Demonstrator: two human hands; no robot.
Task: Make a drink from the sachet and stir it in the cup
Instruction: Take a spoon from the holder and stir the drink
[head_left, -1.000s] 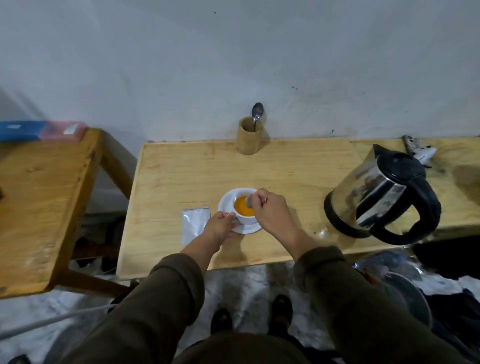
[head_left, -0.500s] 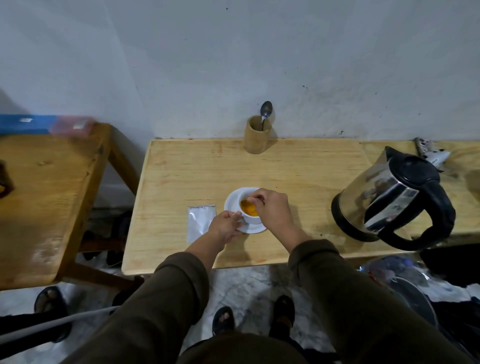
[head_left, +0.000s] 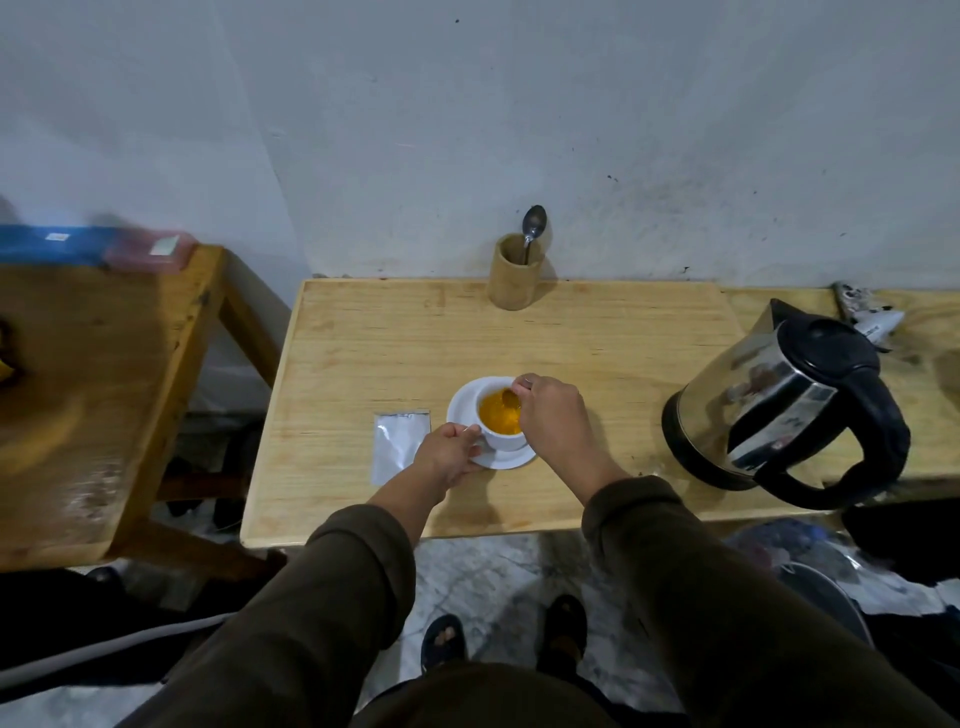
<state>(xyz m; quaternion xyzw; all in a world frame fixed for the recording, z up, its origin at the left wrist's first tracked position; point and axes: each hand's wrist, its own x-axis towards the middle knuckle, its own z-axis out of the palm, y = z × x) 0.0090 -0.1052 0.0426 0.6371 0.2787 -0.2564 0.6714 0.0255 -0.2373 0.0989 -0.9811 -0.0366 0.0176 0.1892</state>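
A white cup (head_left: 503, 440) full of orange drink (head_left: 497, 413) stands on a white saucer (head_left: 464, 404) near the front of the light wooden table (head_left: 571, 353). My right hand (head_left: 553, 423) hovers over the cup's right rim, pinching a spoon (head_left: 509, 397) whose bowl dips into the drink. My left hand (head_left: 448, 455) grips the cup's handle at the saucer's left edge. A silver sachet (head_left: 396, 446) lies flat on the table just left of the saucer.
A steel kettle with a black handle (head_left: 789, 410) stands at the right. A wooden holder (head_left: 514, 273) with a spoon sits at the back by the wall. A darker wooden table (head_left: 88, 384) stands to the left, carrying blue and pink boxes (head_left: 98, 247).
My right hand has shifted slightly around the cup with the spoon in the drink. My left hand stays at the cup's handle. The view moved a little.
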